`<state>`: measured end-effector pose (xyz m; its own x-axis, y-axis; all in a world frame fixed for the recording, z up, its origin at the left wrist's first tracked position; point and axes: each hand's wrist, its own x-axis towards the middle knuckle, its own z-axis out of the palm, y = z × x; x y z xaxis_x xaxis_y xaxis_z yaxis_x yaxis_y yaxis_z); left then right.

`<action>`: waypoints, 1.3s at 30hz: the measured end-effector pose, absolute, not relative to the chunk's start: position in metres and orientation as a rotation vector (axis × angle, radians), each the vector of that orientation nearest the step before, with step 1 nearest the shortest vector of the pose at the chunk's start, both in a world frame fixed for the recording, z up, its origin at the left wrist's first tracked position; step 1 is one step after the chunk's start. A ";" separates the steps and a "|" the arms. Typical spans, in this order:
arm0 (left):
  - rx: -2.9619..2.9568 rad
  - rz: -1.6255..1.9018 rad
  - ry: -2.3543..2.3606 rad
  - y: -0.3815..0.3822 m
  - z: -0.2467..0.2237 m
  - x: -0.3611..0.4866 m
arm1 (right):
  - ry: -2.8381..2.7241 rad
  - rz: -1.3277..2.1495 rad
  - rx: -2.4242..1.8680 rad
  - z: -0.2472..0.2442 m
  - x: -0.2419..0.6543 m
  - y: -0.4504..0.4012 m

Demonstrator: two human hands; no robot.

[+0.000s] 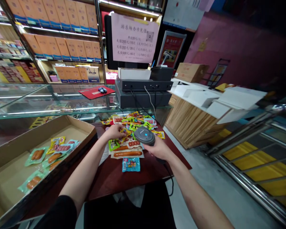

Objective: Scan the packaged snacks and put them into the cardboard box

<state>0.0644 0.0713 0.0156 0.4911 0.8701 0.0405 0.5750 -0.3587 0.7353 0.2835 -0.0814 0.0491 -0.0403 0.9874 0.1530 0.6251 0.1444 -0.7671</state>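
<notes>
Bright shelf strips point(130, 8), streaky glare across the glass counter point(50, 101), dim, blurry right edge

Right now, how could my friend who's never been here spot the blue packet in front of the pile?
Find the dark red table, then the pile of snacks on it. The blue packet lies at the end nearest the camera, just in front of a long sausage. Its wrapper is bright blue with a colourful picture; the sausage's wrapper is pale.
</notes>
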 end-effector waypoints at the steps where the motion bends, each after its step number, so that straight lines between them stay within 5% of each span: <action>1: 1.931 0.641 1.117 0.074 0.020 0.060 | -1.753 0.683 -1.537 0.049 0.281 -0.080; 9: 1.189 0.963 0.872 0.077 0.045 0.047 | -1.825 0.663 -1.455 0.046 0.259 -0.061; 39: 1.169 1.060 0.827 0.064 0.048 0.030 | -1.845 0.694 -1.501 0.063 0.248 -0.055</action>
<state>0.0300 0.0637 0.0480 0.3112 0.9502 0.0178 -0.2134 0.0516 0.9756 0.2477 -0.0554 0.0628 -0.1314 0.9791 0.1552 0.6337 0.2033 -0.7464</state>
